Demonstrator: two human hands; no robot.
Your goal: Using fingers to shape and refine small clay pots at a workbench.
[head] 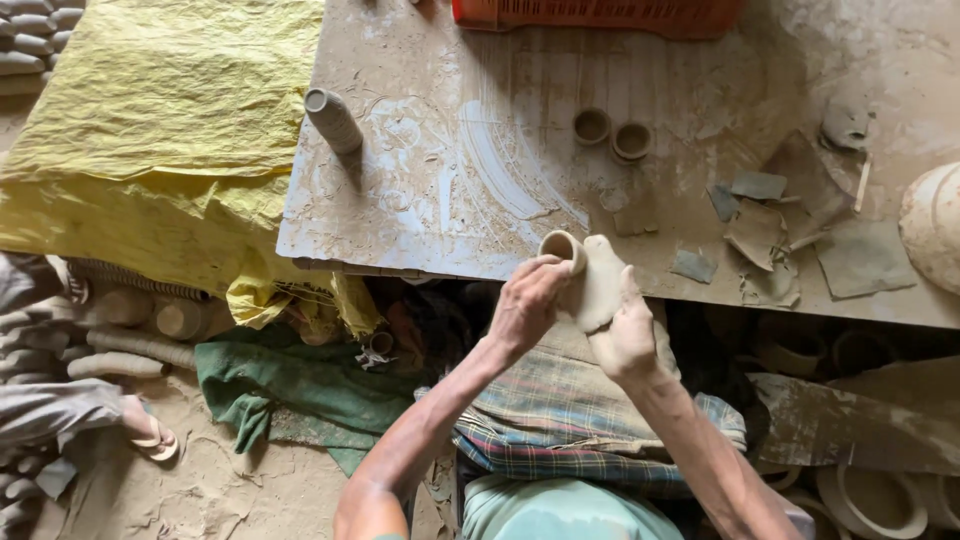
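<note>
My left hand point(527, 300) grips a small hollow clay tube point(561, 247) at its open end, just over the near edge of the clay-smeared work board point(420, 200). My right hand point(628, 335) presses a flat slab of wet grey clay point(600, 280) against the tube's side. Both hands are coated in clay and touch the same piece. The lower part of the tube is hidden behind my fingers and the slab.
Two small clay rings point(611, 133) and an upright clay cylinder point(333, 120) stand on the board. Flat clay scraps point(800, 230) lie at the right, an orange crate point(600, 14) at the far edge. Yellow plastic sheet point(160, 120) covers the left; another person's sandalled foot point(150, 428) rests bottom left.
</note>
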